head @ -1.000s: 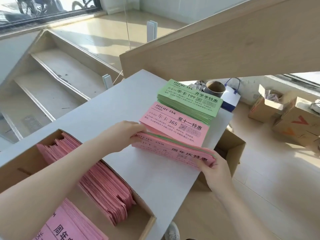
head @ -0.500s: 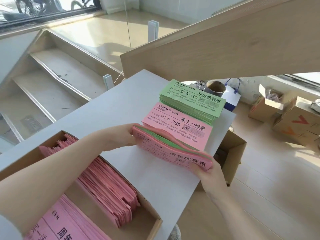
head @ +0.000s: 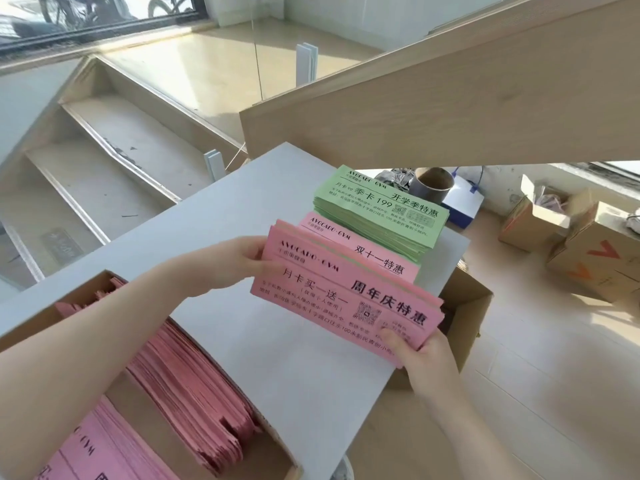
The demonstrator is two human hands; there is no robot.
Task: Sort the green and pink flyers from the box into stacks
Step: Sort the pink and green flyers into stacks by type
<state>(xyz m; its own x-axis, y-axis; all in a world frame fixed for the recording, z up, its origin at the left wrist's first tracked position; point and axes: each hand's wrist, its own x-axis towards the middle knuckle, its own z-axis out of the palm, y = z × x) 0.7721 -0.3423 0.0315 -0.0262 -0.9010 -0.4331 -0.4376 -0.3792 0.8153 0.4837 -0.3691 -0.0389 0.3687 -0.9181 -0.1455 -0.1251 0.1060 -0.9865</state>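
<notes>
Right, head view only. Both hands hold one bundle of flyers [head: 343, 299] above the table [head: 221, 209]. Left hand [head: 239, 261] grips the bundle's far-left short edge, fingers curled behind it. Right hand [head: 419, 348] pinches the near-right corner, thumb on top of the printed face. Bundle is tilted face-up toward the camera, probably so the top sheet can be read and the edges squared.

Top sheet is pink; a thin green edge shows along the bundle's upper side, so it looks mixed and not yet sorted.

Beyond the hands: pink stack [head: 377, 254], mostly hidden by the bundle, and touching its far side a taller green stack [head: 381, 209]. Both sit at the table's right edge, within easy reach for dropping sheets by colour.

Below the left forearm: the box [head: 277, 455], open, with many pink flyers [head: 194, 389] standing on edge in it, more lying flat at the near-left. Plenty left to sort, I'd judge.

Right of the right hand, on the floor: an open cardboard carton [head: 467, 306], contents not visible. More cartons [head: 588, 251] farther right.
</notes>
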